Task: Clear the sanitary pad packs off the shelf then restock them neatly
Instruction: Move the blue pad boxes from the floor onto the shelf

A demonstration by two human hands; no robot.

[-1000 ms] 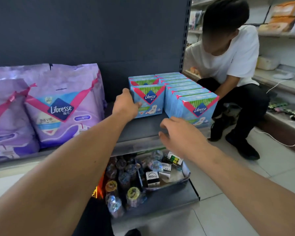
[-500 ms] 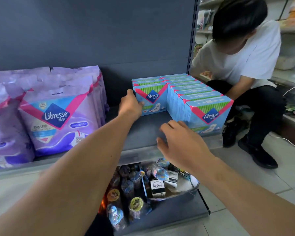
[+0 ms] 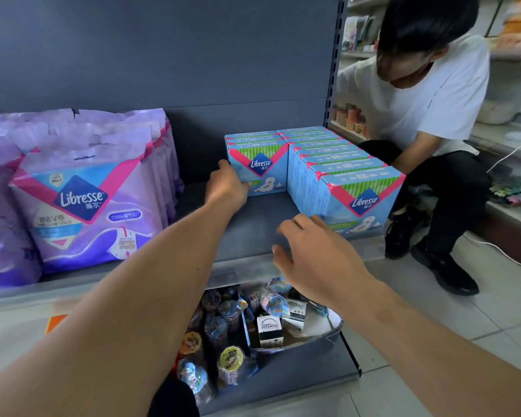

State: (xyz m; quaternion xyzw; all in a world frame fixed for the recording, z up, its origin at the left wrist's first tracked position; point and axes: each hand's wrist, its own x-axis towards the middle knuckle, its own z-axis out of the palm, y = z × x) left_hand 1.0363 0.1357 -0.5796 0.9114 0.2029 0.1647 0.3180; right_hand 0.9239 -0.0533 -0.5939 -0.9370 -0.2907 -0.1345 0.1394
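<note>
Two rows of blue Libresse pad boxes stand on the dark shelf (image 3: 253,227). The short left row (image 3: 259,164) sits further back; the longer right row (image 3: 358,194) reaches the shelf's front edge. My left hand (image 3: 226,185) grips the lower left corner of the front box of the left row. My right hand (image 3: 316,254) hovers over the shelf's front edge with fingers spread and relaxed, just left of the front box of the right row, holding nothing. Purple Libresse pad bags (image 3: 85,194) stand in a row on the left of the shelf.
A person in a white shirt (image 3: 427,94) crouches at the right end of the shelf unit. The lower shelf (image 3: 313,365) holds small wrapped snacks and little boxes. A white cable (image 3: 500,251) runs over the tiled floor at right.
The view has moved closer to the shelf. My left hand stays on the left row's front box. My right hand has shifted slightly toward the right row.
</note>
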